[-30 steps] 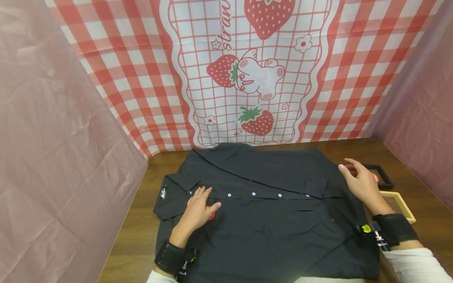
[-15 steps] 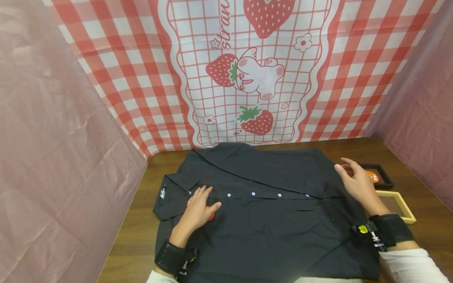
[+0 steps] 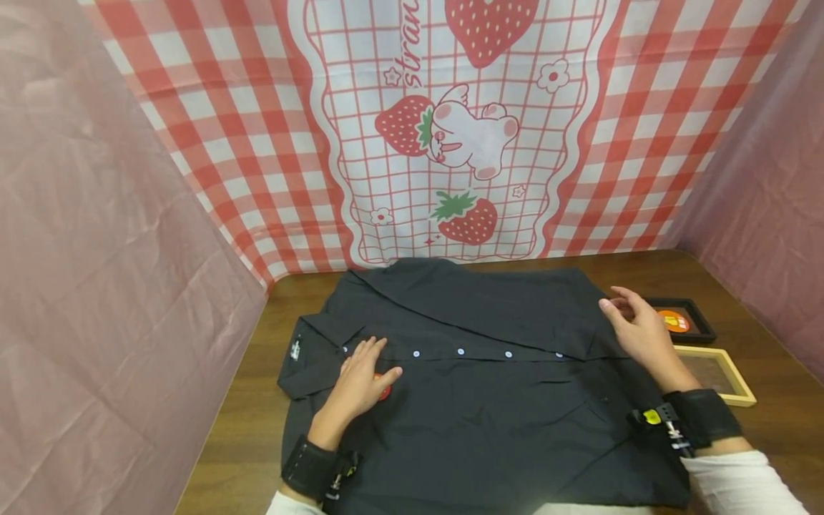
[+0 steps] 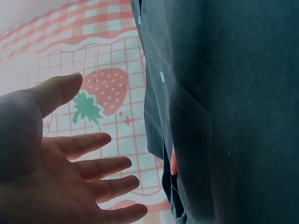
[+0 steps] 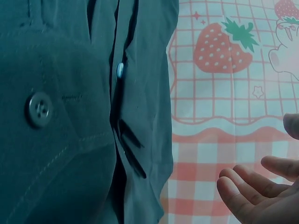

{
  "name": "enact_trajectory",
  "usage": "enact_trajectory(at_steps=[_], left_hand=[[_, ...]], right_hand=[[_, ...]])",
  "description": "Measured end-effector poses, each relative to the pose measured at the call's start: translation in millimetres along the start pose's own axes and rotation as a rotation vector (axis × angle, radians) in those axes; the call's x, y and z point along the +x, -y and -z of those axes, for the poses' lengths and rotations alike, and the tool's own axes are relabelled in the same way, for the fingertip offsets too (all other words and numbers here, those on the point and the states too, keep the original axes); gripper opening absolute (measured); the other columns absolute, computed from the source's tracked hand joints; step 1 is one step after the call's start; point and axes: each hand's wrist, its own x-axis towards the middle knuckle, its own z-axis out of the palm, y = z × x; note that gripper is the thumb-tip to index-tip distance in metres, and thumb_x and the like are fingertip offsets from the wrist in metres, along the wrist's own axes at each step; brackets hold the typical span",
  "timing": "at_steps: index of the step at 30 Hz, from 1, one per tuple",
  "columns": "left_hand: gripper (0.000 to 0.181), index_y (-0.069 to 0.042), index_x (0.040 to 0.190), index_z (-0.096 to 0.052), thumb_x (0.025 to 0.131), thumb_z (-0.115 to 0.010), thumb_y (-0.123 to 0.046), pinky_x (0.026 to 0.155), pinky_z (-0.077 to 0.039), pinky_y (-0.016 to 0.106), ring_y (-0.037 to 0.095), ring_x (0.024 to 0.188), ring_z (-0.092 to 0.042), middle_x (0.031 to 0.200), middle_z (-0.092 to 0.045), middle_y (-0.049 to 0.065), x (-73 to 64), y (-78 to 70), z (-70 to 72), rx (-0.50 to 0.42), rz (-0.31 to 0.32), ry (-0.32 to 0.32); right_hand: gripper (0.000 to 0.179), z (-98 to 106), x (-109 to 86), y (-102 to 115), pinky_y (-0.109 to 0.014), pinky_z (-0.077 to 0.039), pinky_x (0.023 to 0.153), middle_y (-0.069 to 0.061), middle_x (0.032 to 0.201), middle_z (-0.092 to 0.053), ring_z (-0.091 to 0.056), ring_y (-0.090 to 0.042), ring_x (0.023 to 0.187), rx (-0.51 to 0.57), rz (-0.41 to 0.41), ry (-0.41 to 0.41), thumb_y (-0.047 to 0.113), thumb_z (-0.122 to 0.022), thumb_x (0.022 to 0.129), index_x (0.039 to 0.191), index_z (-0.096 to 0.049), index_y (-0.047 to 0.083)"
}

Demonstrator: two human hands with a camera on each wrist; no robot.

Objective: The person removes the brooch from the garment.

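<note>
A dark button-up shirt [image 3: 476, 429] lies spread on the table, its collar [image 3: 307, 357] toward the left and a row of pale buttons across its middle. My left hand [image 3: 357, 379] is over the shirt near the collar, fingers spread, holding nothing. Beside its thumb, a round red piece [image 3: 383, 387] on the shirt is partly covered. My right hand [image 3: 644, 332] hovers at the shirt's right side with fingers loosely bent and nothing in them. The right wrist view shows a dark four-hole button [image 5: 40, 109] on the shirt, well apart from the fingers [image 5: 233, 193].
Right of the shirt stand a black frame-like tray [image 3: 698, 325] with a round orange piece [image 3: 674, 320] in it and a light wooden frame [image 3: 737, 383]. A strawberry-print cloth [image 3: 412, 214] hangs behind the brown table [image 3: 238, 408]; pink cloth [image 3: 116, 286] lines the sides.
My right hand has drifted a little to the left, uncovering more of the black tray and its orange piece. My left hand stays in place, and the shirt lies as before.
</note>
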Motion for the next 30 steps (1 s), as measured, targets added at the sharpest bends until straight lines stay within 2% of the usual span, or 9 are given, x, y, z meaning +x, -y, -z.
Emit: enact_trajectory(at_steps=[7,14,21,23,27,30], left_hand=[[0.064,-0.002,0.144,-0.044,0.093,-0.063,-0.036,0.114,-0.022,0.065,0.040,0.147,-0.026,0.154,-0.036,0.024,0.4,-0.7,2.4,-0.002,0.016,0.008],[0.063,-0.004,0.145,-0.044,0.093,-0.063,-0.035,0.114,-0.022,0.064,0.041,0.146,-0.026,0.154,-0.036,0.024,0.7,0.2,4.3,-0.007,0.010,0.001],[0.064,-0.003,0.145,-0.043,0.093,-0.063,-0.034,0.115,-0.021,0.064,0.042,0.146,-0.025,0.154,-0.034,0.025,1.3,-2.5,5.4,-0.004,0.019,0.014],[0.064,-0.002,0.145,-0.042,0.094,-0.063,-0.034,0.116,-0.021,0.063,0.042,0.147,-0.025,0.155,-0.033,0.024,1.5,-3.3,6.0,-0.001,0.025,0.021],[0.065,-0.001,0.146,-0.041,0.094,-0.063,-0.034,0.116,-0.021,0.063,0.042,0.147,-0.024,0.155,-0.033,0.024,2.4,-4.8,7.1,0.007,0.027,0.022],[0.066,-0.001,0.146,-0.041,0.093,-0.063,-0.034,0.115,-0.022,0.063,0.043,0.146,-0.025,0.155,-0.033,0.024,3.4,-5.9,6.5,0.009,0.022,0.020]], right_hand=[[0.056,-4.7,0.5,8.8,-0.060,-0.043,0.084,-0.034,0.124,-0.055,-0.054,-0.047,0.109,0.004,0.010,-0.013,0.035,-0.045,0.103,0.140,-0.043,-0.006],[0.056,-10.2,-1.7,12.2,-0.061,-0.043,0.086,-0.033,0.125,-0.055,-0.054,-0.047,0.109,0.031,0.005,0.002,0.034,-0.045,0.103,0.141,-0.041,-0.007],[0.053,-16.1,-3.5,12.3,-0.042,-0.044,0.079,-0.031,0.121,-0.059,-0.057,-0.042,0.105,0.017,0.023,-0.019,0.033,-0.049,0.102,0.139,-0.045,-0.006],[0.054,-16.6,-4.0,13.0,-0.045,-0.045,0.080,-0.032,0.122,-0.058,-0.057,-0.043,0.106,0.026,0.022,-0.016,0.033,-0.049,0.102,0.139,-0.045,-0.006],[0.056,-18.0,-4.9,16.6,-0.058,-0.045,0.086,-0.033,0.124,-0.056,-0.055,-0.047,0.109,0.048,0.023,-0.010,0.033,-0.048,0.102,0.139,-0.044,-0.008],[0.055,-20.6,-5.3,19.6,-0.060,-0.043,0.088,-0.033,0.124,-0.056,-0.055,-0.047,0.110,0.052,0.035,-0.010,0.032,-0.048,0.102,0.139,-0.044,-0.009]])
